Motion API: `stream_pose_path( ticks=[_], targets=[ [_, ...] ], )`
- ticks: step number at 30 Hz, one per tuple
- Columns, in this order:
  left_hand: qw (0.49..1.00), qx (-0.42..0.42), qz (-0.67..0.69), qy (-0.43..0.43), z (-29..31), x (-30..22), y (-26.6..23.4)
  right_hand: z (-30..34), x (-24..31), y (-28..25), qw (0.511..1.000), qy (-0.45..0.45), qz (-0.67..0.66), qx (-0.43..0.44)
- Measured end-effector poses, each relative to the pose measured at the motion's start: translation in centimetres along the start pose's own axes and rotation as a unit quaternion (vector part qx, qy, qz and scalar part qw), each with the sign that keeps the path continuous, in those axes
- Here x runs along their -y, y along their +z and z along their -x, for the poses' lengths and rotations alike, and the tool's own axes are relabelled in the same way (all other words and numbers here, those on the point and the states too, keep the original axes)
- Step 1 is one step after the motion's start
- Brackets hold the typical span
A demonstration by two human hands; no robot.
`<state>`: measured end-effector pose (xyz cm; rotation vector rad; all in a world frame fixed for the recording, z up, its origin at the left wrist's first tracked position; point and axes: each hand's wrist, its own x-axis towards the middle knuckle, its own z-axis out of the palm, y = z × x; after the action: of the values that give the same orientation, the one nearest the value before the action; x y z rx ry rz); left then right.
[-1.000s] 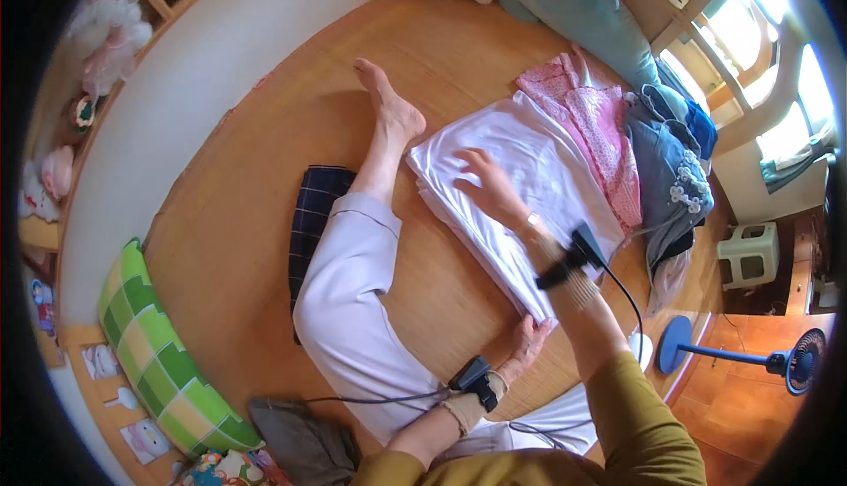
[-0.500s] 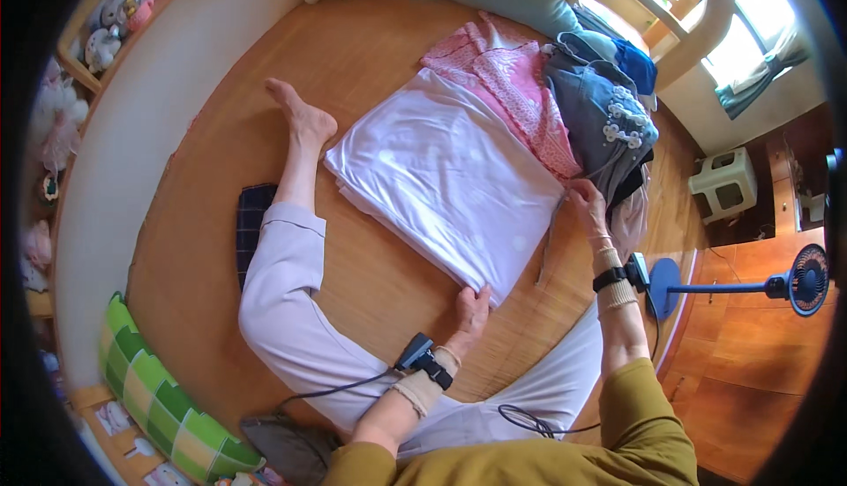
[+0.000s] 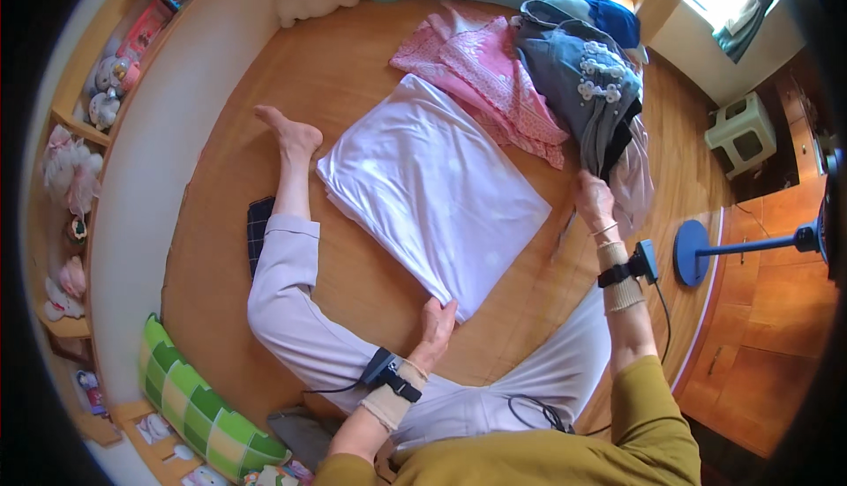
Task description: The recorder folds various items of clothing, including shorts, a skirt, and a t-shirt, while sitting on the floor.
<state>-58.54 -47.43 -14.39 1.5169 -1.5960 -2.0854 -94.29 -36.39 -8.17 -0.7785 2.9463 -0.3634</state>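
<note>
A white folded cloth (image 3: 432, 186) lies flat on the wooden floor between my legs, with soft creases across its top. My left hand (image 3: 437, 323) pinches its near corner. To the right of the cloth, apart from it, my right hand (image 3: 596, 202) is closed at the lower end of a blue-grey garment (image 3: 565, 58) with white flower trim. A thin grey strip (image 3: 565, 232) hangs by that hand; where it starts is hidden. Behind the white cloth, a pink patterned cloth (image 3: 481, 76) lies rumpled against the grey garment.
A blue fan (image 3: 701, 252) and a pale plastic stool (image 3: 741, 133) stand at the right, by wooden cabinets (image 3: 750, 327). A green checked cushion (image 3: 198, 411) leans at the lower left. A dark checked cloth (image 3: 259, 230) lies beside my left leg. Cables run from my wrist straps.
My right hand has left the white cloth's right corner and moved to the grey garment's end. A gap now shows between the white and pink cloths. The view has shifted slightly.
</note>
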Motion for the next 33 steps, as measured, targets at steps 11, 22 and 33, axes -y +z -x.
stream_pose_path(
  ticks=[11, 22, 33],
  targets=[
    [0.995, -0.016, -0.072, 0.071, 2.1, 0.7, 0.3, 4.0, 0.8, 5.0, 0.958, -0.094, -0.266, 0.046],
    [0.983, 0.138, -0.117, 0.025, 4.7, 2.4, -1.2, 6.8, -3.1, 3.2, 0.972, -0.018, -0.202, 0.122],
    [0.976, -0.100, 0.146, 0.130, -8.4, -9.1, -8.4, 12.9, 11.9, 2.7, 0.973, -0.187, -0.103, 0.089]
  ],
)
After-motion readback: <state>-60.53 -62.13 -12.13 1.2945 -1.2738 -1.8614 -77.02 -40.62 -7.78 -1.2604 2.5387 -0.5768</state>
